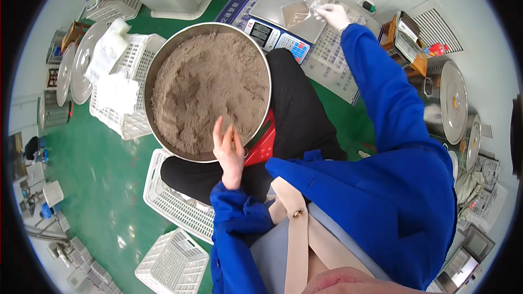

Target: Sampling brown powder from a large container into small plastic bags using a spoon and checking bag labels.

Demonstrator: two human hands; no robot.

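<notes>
Your right grip (pixel 334 17) clamps a clear bag's (pixel 296 15) top over the scale (pixel 268 4), contact unclear; your left grip (pixel 231 155), by the basin (pixel 149 88) of brown powder (pixel 204 84), apart or together, you can't tell.

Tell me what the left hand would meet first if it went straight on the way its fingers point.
The left hand would probably meet the loose grey-brown powder in the wide round metal basin first, though the hand's height above it is unclear.
</notes>
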